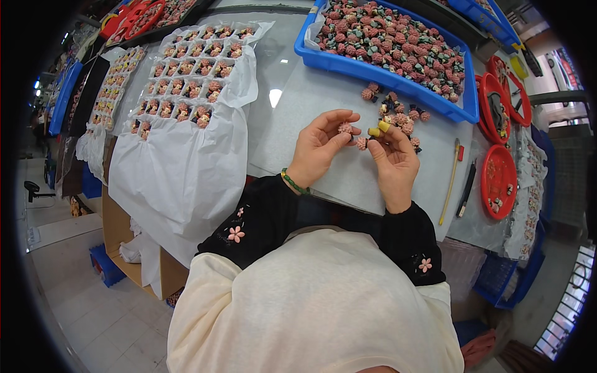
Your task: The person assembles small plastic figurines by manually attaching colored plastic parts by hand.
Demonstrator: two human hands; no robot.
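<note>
Figurine pinched in left fingers.

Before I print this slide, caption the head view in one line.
Left hand pinches a pink-topped figurine, right hand close by, before a blue bin heaped with more.

light: bright, even | glare: white spot on tabletop | edges: black, fisheye-bent | barred window: washed out

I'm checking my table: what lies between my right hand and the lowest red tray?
Between your right hand and that red tray, the head view shows a yellow stick, a small red piece and a black item.
</note>
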